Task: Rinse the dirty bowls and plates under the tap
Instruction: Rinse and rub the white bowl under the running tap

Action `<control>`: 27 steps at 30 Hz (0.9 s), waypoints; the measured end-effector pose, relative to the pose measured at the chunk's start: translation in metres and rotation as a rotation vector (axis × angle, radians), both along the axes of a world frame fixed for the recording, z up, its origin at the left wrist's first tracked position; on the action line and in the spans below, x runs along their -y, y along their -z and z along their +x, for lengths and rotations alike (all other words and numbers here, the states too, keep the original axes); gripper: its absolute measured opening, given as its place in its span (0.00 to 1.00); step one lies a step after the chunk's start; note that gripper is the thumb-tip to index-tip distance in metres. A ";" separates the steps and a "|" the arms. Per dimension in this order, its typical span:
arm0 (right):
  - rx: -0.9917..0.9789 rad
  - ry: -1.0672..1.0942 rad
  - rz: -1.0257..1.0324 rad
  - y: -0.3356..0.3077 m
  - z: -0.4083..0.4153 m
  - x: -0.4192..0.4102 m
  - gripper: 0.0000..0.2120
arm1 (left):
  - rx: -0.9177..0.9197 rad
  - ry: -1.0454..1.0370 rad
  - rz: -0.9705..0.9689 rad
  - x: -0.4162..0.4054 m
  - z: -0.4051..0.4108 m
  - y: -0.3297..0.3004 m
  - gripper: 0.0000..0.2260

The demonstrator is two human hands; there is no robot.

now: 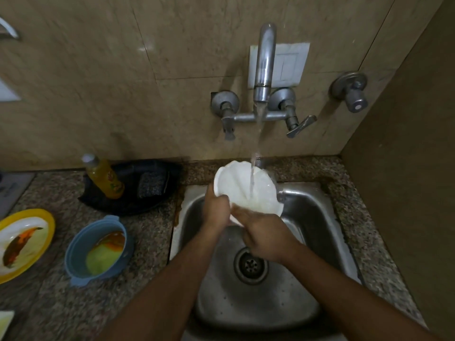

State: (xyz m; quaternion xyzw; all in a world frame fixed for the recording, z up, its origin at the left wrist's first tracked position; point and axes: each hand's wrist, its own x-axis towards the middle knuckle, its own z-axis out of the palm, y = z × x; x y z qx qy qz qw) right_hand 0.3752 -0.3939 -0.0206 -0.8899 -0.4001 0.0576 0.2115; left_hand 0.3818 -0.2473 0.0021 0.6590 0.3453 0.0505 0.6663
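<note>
Fingers of the left hand [216,209] and right hand [263,236] clamp the white scalloped plate [242,190] under the running steel tap [264,67] above the sink [320,217], while a sauce-smeared yellow-rimmed plate [37,217] and blue bowl [76,254] wait unrinsed on the left desk [147,242].

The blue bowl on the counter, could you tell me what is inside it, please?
Inside the blue bowl lies a yellow-green residue with a brown-orange sauce smear up the far inner wall. The bottom beneath that residue is covered, so it cannot be seen.

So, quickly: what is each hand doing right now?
Left hand: grips the white bowl by its rim.
Right hand: holds the same bowl from below.
</note>
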 end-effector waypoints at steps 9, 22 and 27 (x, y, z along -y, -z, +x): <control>-0.004 0.031 -0.184 0.017 -0.005 0.013 0.45 | -0.049 0.227 0.194 -0.024 0.012 -0.027 0.22; -0.012 -0.059 -0.238 0.027 -0.012 0.026 0.46 | -0.117 0.355 0.344 -0.037 0.000 -0.023 0.20; -0.044 0.016 -0.163 0.028 -0.020 0.003 0.45 | -0.073 0.357 0.337 -0.036 0.014 -0.025 0.19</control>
